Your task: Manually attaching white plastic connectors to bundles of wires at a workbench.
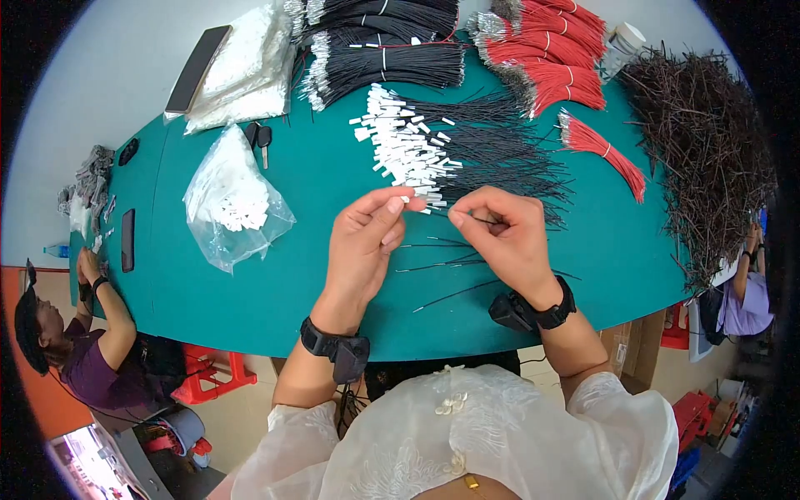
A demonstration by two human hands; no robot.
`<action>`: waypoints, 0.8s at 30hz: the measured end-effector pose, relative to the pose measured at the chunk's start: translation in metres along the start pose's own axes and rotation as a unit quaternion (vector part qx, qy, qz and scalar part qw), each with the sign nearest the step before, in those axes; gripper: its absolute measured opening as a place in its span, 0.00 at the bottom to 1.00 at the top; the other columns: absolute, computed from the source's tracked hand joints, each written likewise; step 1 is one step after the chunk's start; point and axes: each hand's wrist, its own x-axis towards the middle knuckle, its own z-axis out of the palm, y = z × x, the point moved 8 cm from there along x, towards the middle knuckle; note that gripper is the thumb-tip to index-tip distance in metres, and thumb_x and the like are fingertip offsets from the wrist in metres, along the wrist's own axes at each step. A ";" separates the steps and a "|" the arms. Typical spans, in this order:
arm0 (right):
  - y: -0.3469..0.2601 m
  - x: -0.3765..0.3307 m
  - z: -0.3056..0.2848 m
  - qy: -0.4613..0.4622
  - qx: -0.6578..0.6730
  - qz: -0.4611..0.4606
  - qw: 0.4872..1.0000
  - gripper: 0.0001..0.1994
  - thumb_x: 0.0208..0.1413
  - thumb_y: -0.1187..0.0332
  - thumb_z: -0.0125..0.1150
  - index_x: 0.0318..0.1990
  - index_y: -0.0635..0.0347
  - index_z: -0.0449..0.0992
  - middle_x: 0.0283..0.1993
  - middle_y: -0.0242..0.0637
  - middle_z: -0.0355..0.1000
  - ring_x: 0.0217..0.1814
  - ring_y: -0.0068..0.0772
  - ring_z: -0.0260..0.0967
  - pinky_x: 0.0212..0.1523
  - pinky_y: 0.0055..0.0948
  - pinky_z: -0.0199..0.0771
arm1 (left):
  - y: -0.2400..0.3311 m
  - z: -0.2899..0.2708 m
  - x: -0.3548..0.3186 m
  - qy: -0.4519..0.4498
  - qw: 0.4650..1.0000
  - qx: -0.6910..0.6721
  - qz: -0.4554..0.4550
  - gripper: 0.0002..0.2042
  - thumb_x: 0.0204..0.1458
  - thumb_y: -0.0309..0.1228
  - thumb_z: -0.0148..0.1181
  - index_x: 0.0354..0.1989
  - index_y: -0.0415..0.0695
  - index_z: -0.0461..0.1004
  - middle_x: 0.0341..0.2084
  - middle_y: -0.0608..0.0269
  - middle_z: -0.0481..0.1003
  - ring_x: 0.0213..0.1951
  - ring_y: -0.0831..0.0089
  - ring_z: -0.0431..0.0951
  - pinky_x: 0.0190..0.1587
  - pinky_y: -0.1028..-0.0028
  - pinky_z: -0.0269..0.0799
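Over the middle of the green table, my left hand (360, 246) is closed, pinching a small white plastic connector housing (406, 199) between thumb and forefinger. Just to its right, my right hand (515, 246) is closed with thumb and forefinger around a thin black wire (490, 221), mostly hidden by the fingers. The two hands are a short gap apart. Several loose black wires (454, 265) lie beneath and between them. Beyond my fingers rests a pile of white connectors (404, 146) with black wires (512, 158) running off to the right.
An open clear bag of white connectors (237, 196) lies left, near keys (265, 142). Black wire bundles (387, 65) and red wire bundles (554, 54) line the far side. A tangled dark heap (704, 146) covers the right. Another person (92, 350) sits at the left edge.
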 end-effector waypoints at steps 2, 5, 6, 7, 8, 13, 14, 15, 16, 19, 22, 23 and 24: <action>0.000 -0.001 0.000 0.000 -0.001 0.001 1.000 0.02 0.53 0.82 0.64 0.32 0.67 0.78 0.19 0.21 0.63 0.21 0.07 0.52 0.20 0.15 0.46 | 0.001 0.001 0.000 0.005 1.000 0.003 0.001 0.14 0.62 0.27 0.56 0.53 0.35 0.75 0.35 0.61 0.79 0.22 0.87 0.60 0.25 0.85 0.55; 0.001 -0.001 -0.001 0.005 0.007 0.009 1.000 0.02 0.53 0.81 0.65 0.33 0.67 0.79 0.20 0.21 0.64 0.21 0.07 0.52 0.20 0.15 0.46 | 0.001 0.000 0.000 0.020 1.000 -0.016 -0.006 0.14 0.62 0.27 0.56 0.53 0.35 0.75 0.34 0.61 0.78 0.22 0.87 0.60 0.25 0.85 0.55; 0.001 -0.001 0.000 0.005 0.007 0.010 1.000 0.02 0.53 0.81 0.65 0.33 0.67 0.79 0.20 0.21 0.64 0.21 0.07 0.52 0.20 0.15 0.46 | 0.002 0.000 0.000 0.020 1.000 -0.016 -0.007 0.14 0.62 0.27 0.56 0.53 0.35 0.75 0.34 0.61 0.78 0.22 0.87 0.60 0.25 0.85 0.55; -0.001 0.001 -0.001 0.011 0.000 -0.003 1.000 0.02 0.53 0.81 0.66 0.34 0.67 0.80 0.20 0.22 0.64 0.21 0.07 0.52 0.20 0.15 0.46 | 0.003 0.002 0.000 0.009 1.000 -0.021 -0.001 0.14 0.62 0.27 0.56 0.54 0.35 0.74 0.34 0.61 0.78 0.22 0.87 0.60 0.25 0.85 0.55; -0.003 0.002 -0.002 0.017 -0.006 -0.015 1.000 0.03 0.53 0.81 0.66 0.34 0.66 0.80 0.20 0.22 0.65 0.21 0.07 0.52 0.20 0.15 0.46 | 0.004 0.003 0.000 -0.001 1.000 -0.025 0.004 0.14 0.62 0.27 0.56 0.54 0.35 0.74 0.35 0.62 0.78 0.23 0.87 0.60 0.25 0.85 0.55; -0.002 0.000 -0.003 0.014 -0.013 -0.015 1.000 0.04 0.52 0.80 0.67 0.35 0.66 0.81 0.22 0.24 0.69 0.22 0.07 0.54 0.20 0.15 0.48 | 0.001 0.000 0.001 -0.027 0.999 0.000 0.018 0.14 0.62 0.26 0.55 0.54 0.34 0.74 0.34 0.64 0.76 0.22 0.87 0.59 0.25 0.84 0.54; -0.001 0.000 -0.003 0.015 -0.013 -0.014 1.000 0.04 0.52 0.80 0.67 0.35 0.66 0.81 0.22 0.24 0.69 0.22 0.07 0.54 0.20 0.15 0.48 | 0.001 0.001 0.001 -0.027 0.999 0.001 0.017 0.14 0.62 0.26 0.55 0.54 0.34 0.74 0.34 0.64 0.76 0.22 0.87 0.59 0.25 0.84 0.54; -0.001 0.000 -0.004 0.018 -0.007 -0.015 1.000 0.04 0.52 0.80 0.67 0.35 0.66 0.81 0.23 0.25 0.70 0.22 0.07 0.55 0.21 0.15 0.49 | 0.000 0.002 0.000 -0.025 1.000 0.001 0.009 0.13 0.62 0.26 0.55 0.53 0.34 0.75 0.33 0.64 0.76 0.22 0.87 0.59 0.25 0.84 0.53; 0.000 0.000 -0.004 0.021 -0.001 -0.016 1.000 0.04 0.52 0.80 0.67 0.35 0.66 0.81 0.24 0.26 0.71 0.22 0.07 0.57 0.21 0.14 0.49 | 0.000 0.003 0.000 -0.023 1.000 0.002 0.000 0.13 0.62 0.26 0.55 0.52 0.34 0.75 0.32 0.65 0.76 0.22 0.87 0.59 0.24 0.84 0.53; 0.001 0.001 -0.005 0.024 -0.001 -0.021 0.999 0.04 0.52 0.80 0.67 0.35 0.66 0.81 0.26 0.27 0.73 0.23 0.08 0.59 0.21 0.14 0.51 | -0.001 0.004 -0.001 -0.018 1.000 0.012 -0.007 0.12 0.62 0.26 0.55 0.51 0.34 0.76 0.30 0.66 0.76 0.22 0.87 0.58 0.24 0.84 0.53; -0.001 0.001 -0.006 0.022 -0.014 -0.031 0.999 0.04 0.52 0.80 0.67 0.35 0.66 0.81 0.27 0.29 0.75 0.24 0.08 0.61 0.21 0.13 0.53 | 0.000 0.004 -0.002 -0.015 0.999 0.030 -0.003 0.12 0.62 0.27 0.56 0.49 0.34 0.77 0.28 0.66 0.76 0.21 0.87 0.58 0.23 0.84 0.52; -0.001 0.001 -0.005 0.020 -0.019 -0.033 0.999 0.04 0.52 0.80 0.67 0.35 0.66 0.81 0.27 0.29 0.75 0.24 0.08 0.61 0.21 0.13 0.53 | -0.001 0.003 -0.002 -0.011 0.999 0.032 -0.006 0.12 0.62 0.28 0.57 0.49 0.34 0.78 0.27 0.67 0.75 0.21 0.87 0.58 0.23 0.84 0.52; -0.002 0.001 -0.005 0.017 -0.024 -0.035 0.999 0.04 0.51 0.80 0.67 0.35 0.66 0.81 0.27 0.29 0.75 0.24 0.09 0.61 0.21 0.13 0.53 | -0.001 0.002 -0.002 -0.008 0.999 0.035 -0.010 0.12 0.62 0.29 0.57 0.49 0.34 0.78 0.27 0.67 0.75 0.21 0.87 0.58 0.23 0.84 0.52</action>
